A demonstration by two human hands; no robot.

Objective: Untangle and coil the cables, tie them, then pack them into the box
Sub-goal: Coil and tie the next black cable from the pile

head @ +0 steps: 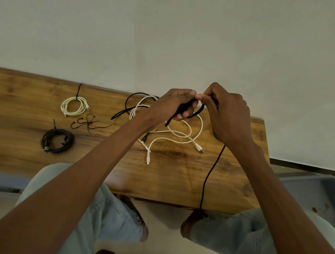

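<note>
Both your hands are raised over the table (176, 183): your left hand (173, 104) curls round a black cable (212, 170), your right hand (225, 115) pinches it beside the left thumb. Its tail hangs past the table's near edge. White cables (174, 134) lie tangled beneath; two tied coils (73, 105) sit left.

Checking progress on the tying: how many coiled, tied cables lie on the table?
2. A white coil lies at the table's far left, and a black coil sits nearer the person, just below it. The other cables are loose; none seems hidden.

Black cable (212, 170), white cable (182, 137), wood-grain table (10, 162)
</note>
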